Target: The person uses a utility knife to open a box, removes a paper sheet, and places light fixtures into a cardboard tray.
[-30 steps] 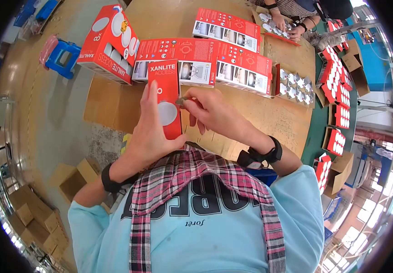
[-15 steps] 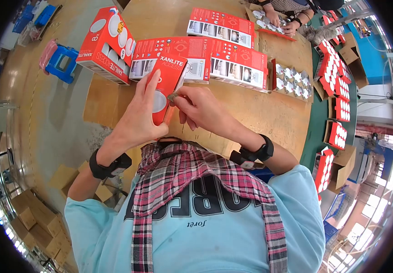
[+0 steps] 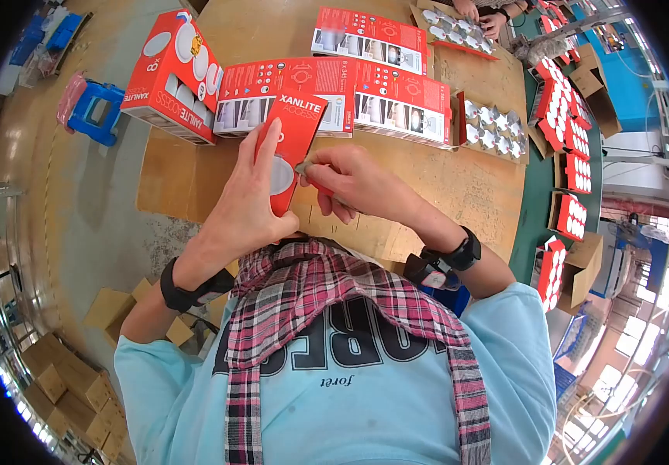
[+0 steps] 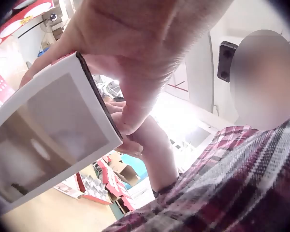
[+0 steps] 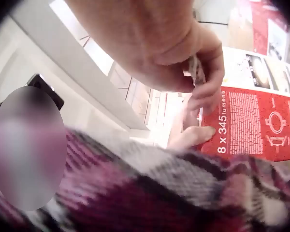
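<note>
In the head view my left hand [image 3: 241,201] holds a red XANLITE box [image 3: 294,132] upright and tilted, its top leaning right. The fingers lie along one side and the thumb is at the lower edge. My right hand [image 3: 365,182] is beside the box and pinches a small grey-brown piece [image 3: 302,167] at its right edge. The right wrist view shows this piece [image 5: 197,70] between thumb and fingers; I cannot tell what it is. A photo-printed side of the box [image 4: 43,121] fills much of the left wrist view, below my left hand [image 4: 130,43].
Behind my hands several red boxes [image 3: 400,101] lie on the wooden table [image 3: 482,194]. One box [image 3: 175,74] stands at the left. An open tray of silvery lamps [image 3: 493,130] is at the right, near a green surface [image 3: 532,190] with packed boxes. Another person's hands [image 3: 493,23] work opposite.
The held box has tilted to the right, and my left hand has shifted down slightly with it. My right hand stays at its edge, still pinching the small piece.
</note>
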A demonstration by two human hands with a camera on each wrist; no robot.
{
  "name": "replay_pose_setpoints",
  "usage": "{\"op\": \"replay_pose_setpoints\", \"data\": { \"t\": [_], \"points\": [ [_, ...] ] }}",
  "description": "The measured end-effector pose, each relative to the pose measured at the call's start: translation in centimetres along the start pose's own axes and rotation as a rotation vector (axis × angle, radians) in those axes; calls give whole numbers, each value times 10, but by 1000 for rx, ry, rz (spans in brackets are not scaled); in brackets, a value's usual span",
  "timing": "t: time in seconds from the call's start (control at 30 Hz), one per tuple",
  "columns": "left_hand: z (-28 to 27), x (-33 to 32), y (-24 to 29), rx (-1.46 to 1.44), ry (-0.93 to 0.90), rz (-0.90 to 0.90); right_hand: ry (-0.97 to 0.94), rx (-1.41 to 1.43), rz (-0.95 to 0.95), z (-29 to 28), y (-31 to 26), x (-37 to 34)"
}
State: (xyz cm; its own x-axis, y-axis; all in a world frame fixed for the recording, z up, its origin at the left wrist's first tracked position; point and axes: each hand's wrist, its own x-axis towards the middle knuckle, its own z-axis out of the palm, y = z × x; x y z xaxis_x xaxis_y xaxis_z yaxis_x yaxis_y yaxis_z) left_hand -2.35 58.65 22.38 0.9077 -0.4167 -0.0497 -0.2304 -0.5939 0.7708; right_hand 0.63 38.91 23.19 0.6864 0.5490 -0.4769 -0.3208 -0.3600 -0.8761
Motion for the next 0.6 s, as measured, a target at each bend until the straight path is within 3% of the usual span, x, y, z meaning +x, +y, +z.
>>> {"op": "replay_pose_setpoints", "data": {
  "t": [0.23, 0.33, 0.43, 0.53, 0.6],
  "points": [
    [-9, 1, 1, -37, -66, 37, -37, -179, -205, -7, 4, 1],
    [-7, 1, 0, -49, -78, 45, -144, -17, -104, -16, 3, 2],
    [-7, 3, 0, -48, -48, 36, -40, -50, -18, -6, 3, 0],
    [-3, 2, 0, -42, -38, 20, 175, -38, -109, 17, 5, -11],
    [-2, 1, 1, -46, -50, 21, 107, -49, -111, 10, 10, -13]
  ]
}}
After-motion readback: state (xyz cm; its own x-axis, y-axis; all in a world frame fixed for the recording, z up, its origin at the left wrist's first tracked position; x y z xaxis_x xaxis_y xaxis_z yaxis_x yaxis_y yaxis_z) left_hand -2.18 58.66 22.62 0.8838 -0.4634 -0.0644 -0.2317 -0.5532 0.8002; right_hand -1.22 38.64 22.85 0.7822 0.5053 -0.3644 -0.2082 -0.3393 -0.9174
